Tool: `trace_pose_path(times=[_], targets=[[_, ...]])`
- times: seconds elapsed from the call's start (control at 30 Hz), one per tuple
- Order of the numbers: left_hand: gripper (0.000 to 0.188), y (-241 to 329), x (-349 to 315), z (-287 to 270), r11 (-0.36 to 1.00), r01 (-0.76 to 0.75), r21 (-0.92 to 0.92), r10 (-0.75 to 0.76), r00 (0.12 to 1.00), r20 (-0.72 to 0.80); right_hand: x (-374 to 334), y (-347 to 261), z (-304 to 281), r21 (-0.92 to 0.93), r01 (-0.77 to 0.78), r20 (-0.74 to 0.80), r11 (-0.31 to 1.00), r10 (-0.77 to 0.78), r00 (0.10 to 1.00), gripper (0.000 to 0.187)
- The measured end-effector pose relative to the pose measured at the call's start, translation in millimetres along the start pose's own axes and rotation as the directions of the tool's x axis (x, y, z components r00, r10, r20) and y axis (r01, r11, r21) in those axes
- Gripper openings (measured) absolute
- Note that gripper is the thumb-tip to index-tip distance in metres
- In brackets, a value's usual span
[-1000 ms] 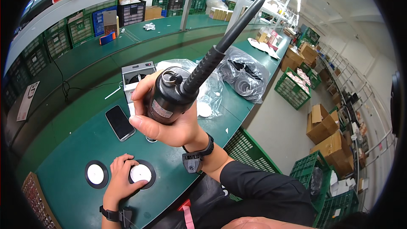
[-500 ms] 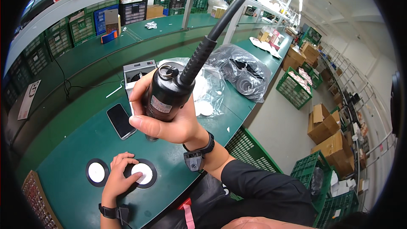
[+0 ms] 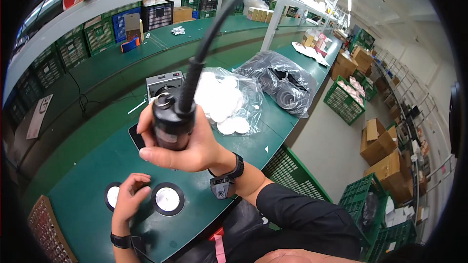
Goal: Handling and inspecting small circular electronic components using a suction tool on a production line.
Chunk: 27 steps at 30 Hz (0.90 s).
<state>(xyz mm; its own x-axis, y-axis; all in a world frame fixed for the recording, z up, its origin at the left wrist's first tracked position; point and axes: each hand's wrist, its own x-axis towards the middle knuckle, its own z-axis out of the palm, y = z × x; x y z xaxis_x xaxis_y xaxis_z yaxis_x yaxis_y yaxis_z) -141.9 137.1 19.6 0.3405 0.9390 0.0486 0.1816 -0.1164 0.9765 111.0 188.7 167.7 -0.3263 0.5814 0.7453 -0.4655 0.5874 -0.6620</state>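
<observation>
My right hand is wrapped round a black corded electric screwdriver, held above the table with its cable end up. A hanging ring sits on its top, and its lower tip is hidden behind my hand. Low over the green table, my left hand has its thumb and fingers apart and holds nothing. Just right of it lies a black-rimmed white disc. A second such disc is partly covered by my left hand. Behind my right hand a phone shows only in part.
Beyond the screwdriver are a small metal-cased device, a clear bag of white discs and a bag of dark round parts. A pegged brown tray stands at lower left. Green crates and cartons are at right.
My left hand has lifted off the right disc and moved left, now partly over the other disc. My right hand has shifted slightly left with the screwdriver, its cable swinging left.
</observation>
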Motion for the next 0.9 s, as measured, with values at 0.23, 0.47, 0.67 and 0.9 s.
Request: trace_pose_path(times=[0.23, 0.47, 0.67, 0.9], targets=[[0.017, 126.2, 11.1, -29.5, 0.882, -0.454, -0.13, 0.375, 0.84, -0.392, -2.1, 1.4, 14.6, 0.263, -0.281, 0.13, 0.923, 0.255, 0.958, 0.033], [0.027, 163.3, -4.2, -24.0, 0.276, -0.754, -0.597, 0.637, 0.608, -0.473, -9.1, 17.1, 44.1, 0.499, -0.525, 0.472, 0.69, 0.292, 0.832, 0.031], [0.035, 153.7, 14.2, 2.7, 0.23, -0.66, -0.715, 0.524, 0.703, -0.481, -20.5, 30.2, 61.9, 0.387, -0.615, 0.69, 0.687, 0.227, 0.687, 0.025], [0.039, 155.0, 15.8, 1.9, 0.17, -0.54, -0.824, 0.537, 0.752, -0.382, -31.5, 44.5, 84.7, 0.386, -0.514, 0.74, 0.766, 0.075, 0.668, 0.022]])
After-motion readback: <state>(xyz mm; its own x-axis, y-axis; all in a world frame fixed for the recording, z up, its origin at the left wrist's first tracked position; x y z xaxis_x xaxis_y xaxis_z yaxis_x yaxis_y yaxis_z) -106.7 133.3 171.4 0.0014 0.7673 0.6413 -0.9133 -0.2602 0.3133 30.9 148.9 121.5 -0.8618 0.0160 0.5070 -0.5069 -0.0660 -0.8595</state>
